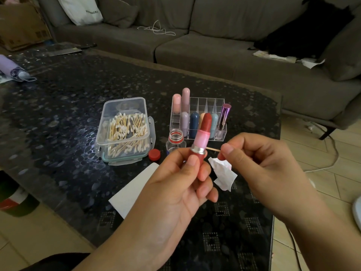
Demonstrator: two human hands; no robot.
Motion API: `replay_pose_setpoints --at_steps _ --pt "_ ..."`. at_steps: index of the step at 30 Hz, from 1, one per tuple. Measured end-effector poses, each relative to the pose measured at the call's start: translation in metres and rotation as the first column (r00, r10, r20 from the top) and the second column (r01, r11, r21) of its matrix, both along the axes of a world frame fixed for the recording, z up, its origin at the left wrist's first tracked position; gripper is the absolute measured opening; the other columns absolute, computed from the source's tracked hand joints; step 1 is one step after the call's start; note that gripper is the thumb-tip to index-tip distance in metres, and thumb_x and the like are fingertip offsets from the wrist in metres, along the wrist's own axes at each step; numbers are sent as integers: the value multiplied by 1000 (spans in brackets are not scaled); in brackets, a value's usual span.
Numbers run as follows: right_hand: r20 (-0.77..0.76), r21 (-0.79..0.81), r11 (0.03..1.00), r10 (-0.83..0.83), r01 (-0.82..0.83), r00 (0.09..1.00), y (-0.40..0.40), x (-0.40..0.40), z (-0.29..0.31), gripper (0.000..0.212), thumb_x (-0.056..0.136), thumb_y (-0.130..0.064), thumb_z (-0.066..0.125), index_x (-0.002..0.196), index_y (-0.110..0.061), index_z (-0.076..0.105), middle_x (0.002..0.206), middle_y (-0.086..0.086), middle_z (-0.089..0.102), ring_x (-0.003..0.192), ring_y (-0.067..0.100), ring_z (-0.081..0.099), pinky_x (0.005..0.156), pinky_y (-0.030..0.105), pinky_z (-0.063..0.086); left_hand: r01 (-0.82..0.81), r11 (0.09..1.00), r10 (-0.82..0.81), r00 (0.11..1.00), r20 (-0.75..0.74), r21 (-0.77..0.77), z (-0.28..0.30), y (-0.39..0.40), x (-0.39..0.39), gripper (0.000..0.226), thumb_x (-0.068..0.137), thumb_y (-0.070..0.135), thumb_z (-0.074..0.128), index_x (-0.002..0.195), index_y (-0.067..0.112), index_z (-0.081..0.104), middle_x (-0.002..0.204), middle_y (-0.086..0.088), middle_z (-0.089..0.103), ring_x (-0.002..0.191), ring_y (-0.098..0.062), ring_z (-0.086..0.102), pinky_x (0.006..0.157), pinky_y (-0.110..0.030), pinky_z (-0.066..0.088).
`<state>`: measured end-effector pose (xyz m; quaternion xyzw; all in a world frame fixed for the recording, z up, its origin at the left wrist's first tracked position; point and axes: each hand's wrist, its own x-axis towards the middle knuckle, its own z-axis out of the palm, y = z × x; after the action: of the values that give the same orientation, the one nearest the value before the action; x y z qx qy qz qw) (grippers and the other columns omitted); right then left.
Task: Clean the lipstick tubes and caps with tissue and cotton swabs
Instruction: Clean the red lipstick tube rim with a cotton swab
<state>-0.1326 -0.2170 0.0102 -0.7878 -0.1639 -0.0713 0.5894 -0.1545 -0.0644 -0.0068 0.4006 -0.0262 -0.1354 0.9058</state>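
Upright in the left hand, the lipstick is gripped by its red base between thumb and curled fingers, palm turned toward the camera, bullet extended above the table. Just beside it, the right hand pinches a swab between thumb and forefinger, its stick pointing left to the silver collar. A crumpled tissue sits below, between both hands.
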Motion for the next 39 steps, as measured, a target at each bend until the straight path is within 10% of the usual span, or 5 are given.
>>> replay_pose_setpoints --at_steps 20,28,39 --pt "68 1 999 33 -33 997 -8 2 -3 19 78 -46 59 75 -31 70 68 14 58 62 28 52 57 20 43 65 996 -66 997 -27 -54 -1 2 1 31 83 27 49 85 8 73 65 -4 49 53 -13 44 57 -27 48" --pt "86 -1 999 39 -39 996 -5 1 -6 18 78 -44 59 78 -28 68 63 -2 54 59 1 48 55 12 40 128 986 -127 992 24 -104 -3 0 1 22 78 23 72 93 7 70 67 -2 49 55 -13 47 59 -28 48" --pt "93 27 999 24 -27 995 -5 2 -6 17 78 -42 59 77 -27 67 61 -10 52 57 0 46 55 10 38 89 994 -89 996 -2 -60 0 2 0 21 77 22 56 85 11 72 64 -2 46 53 -12 43 56 -27 48"
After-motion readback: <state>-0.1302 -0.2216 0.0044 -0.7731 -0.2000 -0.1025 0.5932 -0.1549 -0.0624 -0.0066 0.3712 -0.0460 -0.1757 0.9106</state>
